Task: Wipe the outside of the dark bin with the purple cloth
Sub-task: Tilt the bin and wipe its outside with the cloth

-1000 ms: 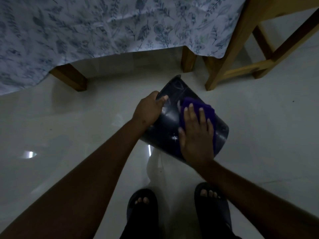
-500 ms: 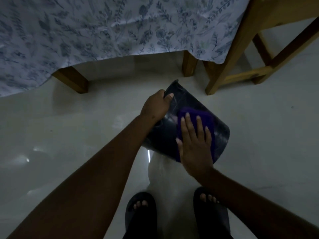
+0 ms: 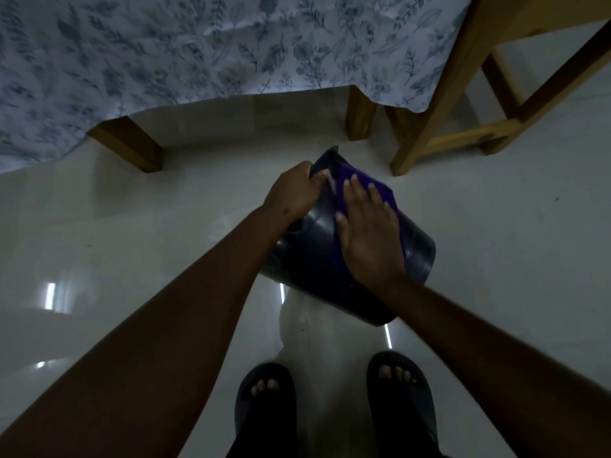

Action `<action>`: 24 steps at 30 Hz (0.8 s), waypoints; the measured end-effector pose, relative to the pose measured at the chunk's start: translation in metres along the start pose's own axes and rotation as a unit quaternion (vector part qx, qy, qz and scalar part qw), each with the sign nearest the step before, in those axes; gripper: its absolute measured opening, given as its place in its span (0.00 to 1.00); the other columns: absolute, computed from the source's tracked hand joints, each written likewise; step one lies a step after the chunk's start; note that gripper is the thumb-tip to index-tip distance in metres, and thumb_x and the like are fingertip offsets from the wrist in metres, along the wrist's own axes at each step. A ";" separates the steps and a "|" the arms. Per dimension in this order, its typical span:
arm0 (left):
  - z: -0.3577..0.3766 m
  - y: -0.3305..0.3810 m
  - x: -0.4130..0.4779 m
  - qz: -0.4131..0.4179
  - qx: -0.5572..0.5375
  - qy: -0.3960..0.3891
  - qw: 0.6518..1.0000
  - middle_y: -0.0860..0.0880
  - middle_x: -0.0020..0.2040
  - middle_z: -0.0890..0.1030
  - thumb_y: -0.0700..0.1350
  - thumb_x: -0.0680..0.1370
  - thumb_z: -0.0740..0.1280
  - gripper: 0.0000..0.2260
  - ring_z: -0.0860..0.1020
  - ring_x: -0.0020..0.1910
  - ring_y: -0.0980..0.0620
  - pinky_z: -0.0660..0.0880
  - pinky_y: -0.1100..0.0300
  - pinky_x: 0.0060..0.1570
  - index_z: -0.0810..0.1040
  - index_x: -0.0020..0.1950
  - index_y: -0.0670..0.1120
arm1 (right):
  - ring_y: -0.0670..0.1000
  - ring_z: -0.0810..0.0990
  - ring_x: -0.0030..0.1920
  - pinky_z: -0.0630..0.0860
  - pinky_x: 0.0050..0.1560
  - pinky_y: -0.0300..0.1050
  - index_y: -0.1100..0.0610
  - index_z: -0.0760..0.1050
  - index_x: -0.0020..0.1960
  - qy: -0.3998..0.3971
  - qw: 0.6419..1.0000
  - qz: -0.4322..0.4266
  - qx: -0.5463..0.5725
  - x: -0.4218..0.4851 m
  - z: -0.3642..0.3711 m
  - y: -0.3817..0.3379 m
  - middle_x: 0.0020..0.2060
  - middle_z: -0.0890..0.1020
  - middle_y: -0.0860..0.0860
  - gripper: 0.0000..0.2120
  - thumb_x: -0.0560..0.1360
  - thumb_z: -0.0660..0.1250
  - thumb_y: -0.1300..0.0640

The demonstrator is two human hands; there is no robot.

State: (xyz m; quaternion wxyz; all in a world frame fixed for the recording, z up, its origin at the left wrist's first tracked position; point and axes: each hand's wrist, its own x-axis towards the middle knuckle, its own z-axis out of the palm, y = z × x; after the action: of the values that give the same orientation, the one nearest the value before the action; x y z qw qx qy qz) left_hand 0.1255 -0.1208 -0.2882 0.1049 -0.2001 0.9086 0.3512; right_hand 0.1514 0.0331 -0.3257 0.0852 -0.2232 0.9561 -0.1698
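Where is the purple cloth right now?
In the head view, the purple cloth lies pressed under the right hand against the dark bin, right of centre.

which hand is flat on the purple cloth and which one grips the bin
The right hand lies flat, fingers spread, pressing the purple cloth against the dark bin. The left hand instead curls around the bin's edge, gripping it with no cloth.

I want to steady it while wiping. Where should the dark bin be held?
Hold the dark bin at its far end, from its left, as the left hand does. It lies tilted, and the right hand presses the purple cloth on top.
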 end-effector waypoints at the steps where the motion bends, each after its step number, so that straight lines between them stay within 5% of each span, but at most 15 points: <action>1: 0.000 0.002 0.001 -0.004 0.002 0.000 1.000 0.51 0.40 0.74 0.53 0.82 0.56 0.12 0.71 0.35 0.57 0.64 0.63 0.32 0.72 0.51 0.46 | 0.55 0.56 0.77 0.55 0.75 0.56 0.56 0.52 0.78 0.002 0.999 0.026 0.034 0.012 -0.006 0.008 0.77 0.58 0.53 0.27 0.82 0.49 0.48; 4: -0.001 0.001 0.000 -0.025 -0.012 0.007 1.000 0.51 0.38 0.74 0.54 0.82 0.56 0.13 0.72 0.35 0.54 0.63 0.63 0.31 0.72 0.48 0.46 | 0.55 0.57 0.77 0.57 0.75 0.57 0.57 0.53 0.78 0.015 0.995 0.075 0.062 -0.007 -0.008 0.017 0.77 0.61 0.54 0.26 0.82 0.49 0.49; 8: 0.002 -0.001 0.000 -0.022 -0.013 0.012 1.000 0.47 0.43 0.77 0.54 0.82 0.56 0.14 0.74 0.39 0.50 0.65 0.59 0.33 0.74 0.50 0.44 | 0.57 0.49 0.78 0.51 0.74 0.60 0.54 0.49 0.79 0.002 0.999 -0.019 -0.040 -0.068 0.013 -0.005 0.79 0.52 0.52 0.29 0.80 0.48 0.47; 12: 0.000 0.002 -0.002 -0.011 -0.016 0.002 1.000 0.49 0.41 0.76 0.53 0.82 0.57 0.13 0.75 0.40 0.49 0.67 0.58 0.34 0.73 0.49 0.45 | 0.56 0.55 0.77 0.55 0.75 0.58 0.55 0.51 0.78 0.024 1.000 0.004 0.004 -0.008 0.002 -0.001 0.78 0.58 0.52 0.27 0.81 0.48 0.47; 17: -0.018 -0.017 -0.043 -0.007 -0.156 -0.042 0.987 0.53 0.43 0.79 0.52 0.80 0.61 0.11 0.78 0.41 0.54 0.73 0.66 0.36 0.75 0.55 0.46 | 0.56 0.65 0.74 0.63 0.72 0.57 0.59 0.57 0.77 0.024 0.996 0.046 0.067 0.008 -0.009 0.016 0.74 0.66 0.56 0.26 0.82 0.52 0.50; 21: -0.007 -0.041 -0.064 -0.006 -0.106 -0.003 0.994 0.50 0.48 0.79 0.54 0.81 0.58 0.14 0.78 0.47 0.50 0.76 0.56 0.47 0.75 0.57 0.46 | 0.57 0.59 0.76 0.59 0.74 0.57 0.58 0.53 0.78 0.024 0.997 0.057 0.040 -0.004 -0.003 0.009 0.76 0.61 0.55 0.27 0.81 0.51 0.50; 24: -0.004 -0.032 -0.049 0.007 -0.099 0.006 0.995 0.50 0.47 0.79 0.54 0.81 0.58 0.14 0.77 0.43 0.53 0.73 0.63 0.41 0.75 0.55 0.45 | 0.58 0.49 0.78 0.51 0.74 0.61 0.55 0.47 0.79 0.014 0.998 0.000 -0.057 -0.060 0.012 -0.012 0.79 0.51 0.54 0.30 0.81 0.48 0.46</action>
State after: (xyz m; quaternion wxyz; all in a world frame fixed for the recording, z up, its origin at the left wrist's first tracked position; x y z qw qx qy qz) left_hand 0.1829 -0.1310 -0.2878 0.0766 -0.2053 0.8716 0.4384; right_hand 0.2120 0.0467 -0.3277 0.0585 -0.2254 0.9653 -0.1180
